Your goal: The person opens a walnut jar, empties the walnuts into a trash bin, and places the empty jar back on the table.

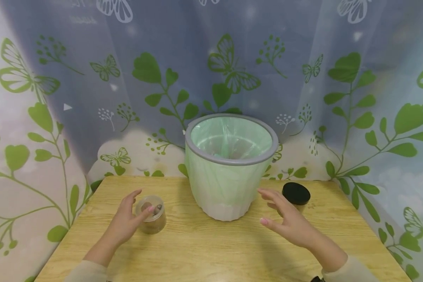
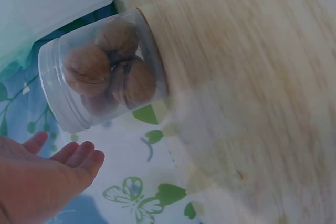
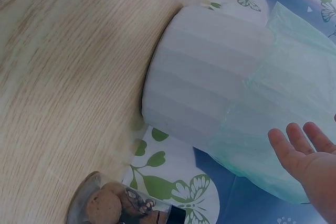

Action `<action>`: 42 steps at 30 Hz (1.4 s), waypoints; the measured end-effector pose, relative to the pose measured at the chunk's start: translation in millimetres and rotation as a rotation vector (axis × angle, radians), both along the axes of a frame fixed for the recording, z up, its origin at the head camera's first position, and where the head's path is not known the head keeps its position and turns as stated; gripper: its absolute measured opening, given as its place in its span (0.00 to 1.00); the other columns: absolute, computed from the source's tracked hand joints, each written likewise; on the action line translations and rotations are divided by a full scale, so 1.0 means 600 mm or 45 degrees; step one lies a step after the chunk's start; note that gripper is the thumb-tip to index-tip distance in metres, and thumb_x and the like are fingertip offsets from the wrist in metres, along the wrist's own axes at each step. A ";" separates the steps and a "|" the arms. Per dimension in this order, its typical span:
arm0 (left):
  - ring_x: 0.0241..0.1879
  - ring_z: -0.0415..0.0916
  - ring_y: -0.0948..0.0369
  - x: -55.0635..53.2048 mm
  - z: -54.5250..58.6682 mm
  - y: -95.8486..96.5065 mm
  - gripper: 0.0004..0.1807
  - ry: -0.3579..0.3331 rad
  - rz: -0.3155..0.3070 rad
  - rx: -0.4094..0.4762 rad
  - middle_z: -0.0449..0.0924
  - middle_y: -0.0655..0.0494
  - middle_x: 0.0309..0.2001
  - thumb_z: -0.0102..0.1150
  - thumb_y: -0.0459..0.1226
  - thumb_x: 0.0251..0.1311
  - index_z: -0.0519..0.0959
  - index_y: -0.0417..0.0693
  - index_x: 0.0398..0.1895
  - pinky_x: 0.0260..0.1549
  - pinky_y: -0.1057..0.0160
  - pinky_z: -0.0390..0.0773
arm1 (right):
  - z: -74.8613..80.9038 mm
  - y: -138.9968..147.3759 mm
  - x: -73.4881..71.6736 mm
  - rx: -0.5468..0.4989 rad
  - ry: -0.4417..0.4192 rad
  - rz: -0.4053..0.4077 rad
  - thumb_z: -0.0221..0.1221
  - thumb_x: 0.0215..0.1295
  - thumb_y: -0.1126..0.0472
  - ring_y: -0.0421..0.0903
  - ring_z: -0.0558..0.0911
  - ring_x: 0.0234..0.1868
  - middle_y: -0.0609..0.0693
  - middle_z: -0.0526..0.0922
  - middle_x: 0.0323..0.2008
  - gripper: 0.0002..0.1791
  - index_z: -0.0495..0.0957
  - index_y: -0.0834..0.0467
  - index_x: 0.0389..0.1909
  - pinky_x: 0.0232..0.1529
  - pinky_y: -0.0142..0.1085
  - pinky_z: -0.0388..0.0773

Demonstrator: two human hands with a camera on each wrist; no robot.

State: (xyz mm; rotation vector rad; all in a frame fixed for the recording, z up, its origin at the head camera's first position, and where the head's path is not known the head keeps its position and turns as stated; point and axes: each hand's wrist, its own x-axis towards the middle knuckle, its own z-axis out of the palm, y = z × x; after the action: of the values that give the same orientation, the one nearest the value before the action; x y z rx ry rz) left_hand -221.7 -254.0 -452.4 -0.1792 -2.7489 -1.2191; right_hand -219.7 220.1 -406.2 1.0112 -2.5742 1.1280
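In the head view my left hand [image 1: 125,221] is beside a clear lidless jar [image 1: 154,223], its thumb in front of the jar's rim and its fingers loosely spread. Several walnuts [image 2: 88,71] fill the jar in the left wrist view, where the fingertips are apart from its wall. A small greyish object [image 1: 157,208] shows at the jar's mouth, too small to identify. My right hand [image 1: 292,225] hovers with spread fingers and holds nothing. It lies between a white bin [image 1: 222,203] and a second jar with a black lid [image 1: 296,192].
A pale green bag [image 1: 201,172] lines the bin, held under a grey ring [image 1: 229,160]. Brown round things [image 3: 103,207] show inside the black-lidded jar in the right wrist view. Behind the wooden table [image 1: 211,250] hangs a leaf-and-butterfly curtain [image 1: 183,31].
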 end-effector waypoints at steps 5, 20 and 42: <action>0.71 0.49 0.29 -0.006 -0.006 -0.006 0.50 -0.106 -0.019 0.034 0.44 0.27 0.75 0.54 0.58 0.70 0.44 0.37 0.79 0.59 0.28 0.62 | -0.004 -0.006 0.001 -0.023 0.006 0.013 0.65 0.66 0.64 0.55 0.70 0.66 0.52 0.65 0.70 0.39 0.59 0.57 0.76 0.60 0.55 0.72; 0.70 0.51 0.29 -0.021 -0.028 -0.022 0.57 -0.223 -0.059 0.094 0.44 0.29 0.75 0.61 0.60 0.64 0.40 0.40 0.80 0.60 0.31 0.64 | -0.019 -0.035 0.005 -0.097 -0.170 0.088 0.63 0.69 0.62 0.53 0.69 0.67 0.57 0.64 0.70 0.37 0.57 0.56 0.76 0.62 0.55 0.70; 0.69 0.57 0.31 -0.033 -0.050 -0.040 0.59 -0.352 -0.190 0.162 0.44 0.25 0.75 0.68 0.52 0.61 0.38 0.42 0.80 0.59 0.41 0.72 | -0.030 -0.056 0.004 -0.099 -0.253 0.126 0.61 0.72 0.58 0.58 0.67 0.69 0.51 0.60 0.73 0.37 0.56 0.53 0.77 0.64 0.52 0.70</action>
State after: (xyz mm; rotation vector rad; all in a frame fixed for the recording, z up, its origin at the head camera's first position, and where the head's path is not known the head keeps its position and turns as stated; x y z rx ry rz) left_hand -241.7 -278.2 -482.5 -0.2210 -2.9188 -1.5610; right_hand -217.4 186.6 -424.2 1.0691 -2.6301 1.4090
